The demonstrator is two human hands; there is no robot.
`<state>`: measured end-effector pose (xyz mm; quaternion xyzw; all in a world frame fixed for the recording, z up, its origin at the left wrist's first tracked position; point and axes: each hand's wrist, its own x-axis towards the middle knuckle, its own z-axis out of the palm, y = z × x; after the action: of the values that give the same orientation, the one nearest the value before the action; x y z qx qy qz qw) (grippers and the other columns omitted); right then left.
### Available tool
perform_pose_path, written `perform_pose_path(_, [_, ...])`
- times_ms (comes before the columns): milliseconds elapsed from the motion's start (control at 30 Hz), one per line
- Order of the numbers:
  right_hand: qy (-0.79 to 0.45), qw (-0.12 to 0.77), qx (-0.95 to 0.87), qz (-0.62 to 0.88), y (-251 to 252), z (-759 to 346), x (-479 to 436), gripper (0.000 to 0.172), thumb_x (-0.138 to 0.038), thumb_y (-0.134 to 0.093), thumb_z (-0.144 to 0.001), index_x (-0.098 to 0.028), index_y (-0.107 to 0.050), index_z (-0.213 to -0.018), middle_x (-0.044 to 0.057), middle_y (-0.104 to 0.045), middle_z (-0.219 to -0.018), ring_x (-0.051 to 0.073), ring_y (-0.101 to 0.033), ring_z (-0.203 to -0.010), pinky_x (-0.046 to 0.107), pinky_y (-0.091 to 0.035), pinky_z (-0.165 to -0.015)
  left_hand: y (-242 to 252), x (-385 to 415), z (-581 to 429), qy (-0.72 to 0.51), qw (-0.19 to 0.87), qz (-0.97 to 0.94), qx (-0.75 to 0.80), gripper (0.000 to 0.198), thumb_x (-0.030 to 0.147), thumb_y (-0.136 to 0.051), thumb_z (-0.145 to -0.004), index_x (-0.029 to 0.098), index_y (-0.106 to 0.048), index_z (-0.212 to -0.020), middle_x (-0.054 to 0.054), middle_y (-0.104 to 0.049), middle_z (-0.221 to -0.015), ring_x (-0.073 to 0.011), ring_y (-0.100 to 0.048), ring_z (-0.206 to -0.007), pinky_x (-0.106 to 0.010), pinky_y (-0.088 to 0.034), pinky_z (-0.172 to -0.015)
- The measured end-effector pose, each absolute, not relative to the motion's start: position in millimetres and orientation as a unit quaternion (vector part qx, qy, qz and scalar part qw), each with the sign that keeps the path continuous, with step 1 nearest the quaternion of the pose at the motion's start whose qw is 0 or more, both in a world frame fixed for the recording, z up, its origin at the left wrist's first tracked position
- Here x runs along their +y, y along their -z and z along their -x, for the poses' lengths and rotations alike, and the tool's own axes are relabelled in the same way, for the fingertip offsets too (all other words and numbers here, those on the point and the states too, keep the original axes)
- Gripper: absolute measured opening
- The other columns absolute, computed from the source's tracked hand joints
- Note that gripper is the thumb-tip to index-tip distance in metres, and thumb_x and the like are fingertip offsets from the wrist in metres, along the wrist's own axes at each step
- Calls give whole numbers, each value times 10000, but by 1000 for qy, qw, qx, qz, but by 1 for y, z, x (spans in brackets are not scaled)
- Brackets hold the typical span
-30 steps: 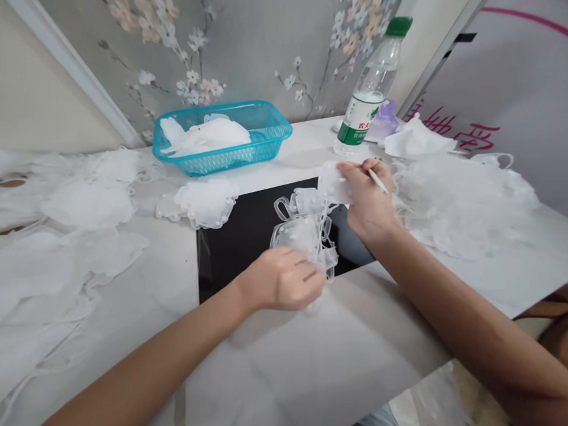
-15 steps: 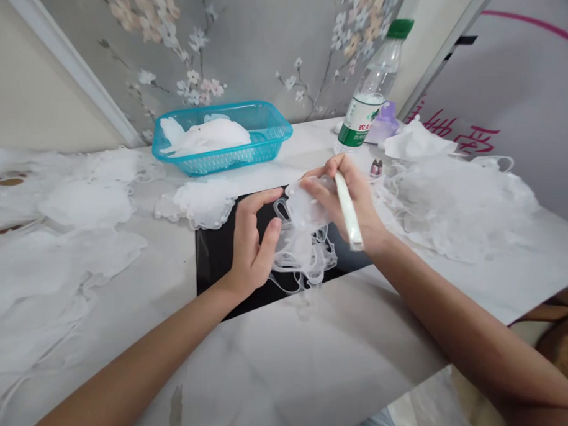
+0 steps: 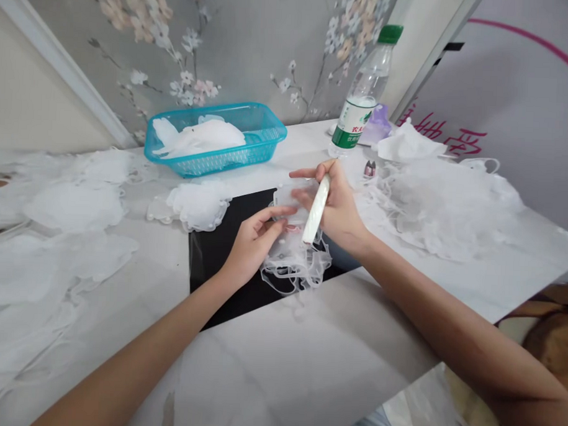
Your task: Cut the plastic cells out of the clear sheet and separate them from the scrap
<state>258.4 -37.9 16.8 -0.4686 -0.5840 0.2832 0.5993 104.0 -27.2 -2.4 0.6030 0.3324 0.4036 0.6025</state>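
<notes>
A pale, flat, stick-like tool (image 3: 316,211) is gripped in my right hand (image 3: 339,209), its far end pointing down toward me; its exact kind I cannot make out. Thumb and index finger of my left hand (image 3: 250,244) close on the edge of a thin, translucent white piece (image 3: 289,193). Under both hands lies a tangle of white looped strips (image 3: 305,266), resting on a black rectangular mat (image 3: 210,254). My right fingertips hover over the upper part of the translucent piece, somewhat blurred.
Behind the mat stands a blue plastic basket (image 3: 262,154) holding white pieces. A water bottle (image 3: 355,116) with a green cap is at the back. White heaps lie at the right (image 3: 456,206) and left (image 3: 74,196), with a small pile (image 3: 193,203) beside the mat.
My left hand has moved right onto the translucent piece, and its finger and thumb have come together. My right hand has shifted slightly left, with the tool turned. The view has shifted a little.
</notes>
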Motion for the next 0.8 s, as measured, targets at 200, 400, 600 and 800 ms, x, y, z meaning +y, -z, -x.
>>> perform_pose_path(200, [-189, 597, -533, 569, -13, -274, -29, 297, -539, -399, -915, -249, -437, -970, 22, -585, -896, 153, -617, -727, 317, -485, -664, 6, -26, -104, -396, 632, -566, 351, 330, 269, -700, -723, 184, -674, -1041, -17, -697, -701, -166, -681, -753, -221, -509, -646])
perform_pose_path(400, [-223, 619, -541, 524, -32, -275, -36, 297, -540, -450, -898, -246, -473, -868, -55, -497, -590, 70, -447, -385, 238, -362, -409, 5, -26, -104, -413, 597, -584, 365, 411, 233, -703, -718, 193, -630, -1120, 10, -640, -611, -147, -655, -657, -233, -492, -584])
perform_pose_path(600, [-304, 597, -567, 479, -51, -264, -49, 262, -452, -637, -802, -218, -534, -862, -24, -650, -676, 91, -594, -474, 232, -488, -470, 7, -25, -102, -427, 562, -604, 371, 366, 231, -670, -746, 188, -627, -1108, 27, -595, -574, -138, -633, -638, -234, -475, -584])
perform_pose_path(800, [-293, 604, -581, 461, -52, -263, -54, 233, -399, -675, -780, -203, -549, -778, 1, -662, -637, 124, -631, -497, 259, -525, -483, 8, -25, -101, -458, 507, -625, 379, 282, 303, -635, -797, 203, -642, -1061, -25, -669, -809, -121, -607, -691, -225, -474, -612])
